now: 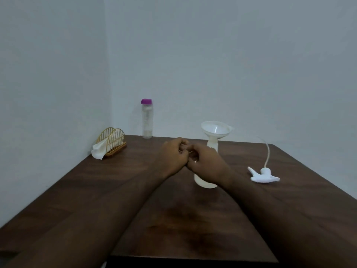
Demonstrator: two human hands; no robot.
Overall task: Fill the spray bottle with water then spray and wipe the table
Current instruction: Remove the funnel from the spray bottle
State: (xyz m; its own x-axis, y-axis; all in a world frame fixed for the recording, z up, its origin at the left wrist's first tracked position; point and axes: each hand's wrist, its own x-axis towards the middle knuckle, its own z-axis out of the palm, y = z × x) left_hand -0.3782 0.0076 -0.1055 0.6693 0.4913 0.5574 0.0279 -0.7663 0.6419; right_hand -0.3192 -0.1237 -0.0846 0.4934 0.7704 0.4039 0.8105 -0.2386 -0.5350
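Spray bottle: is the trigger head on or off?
Off. The trigger head lies on the table beside it, and a funnel sits in the spray bottle.

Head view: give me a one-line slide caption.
Left hand and right hand meet before the spray bottle, funnel in its neck; sprayer head lies apart.

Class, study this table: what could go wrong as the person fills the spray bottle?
The funnel tops the spray bottle, just behind the left hand and right hand; a knock could topple both. The water bottle stands far back, capped; reaching for it could brush the funnel.
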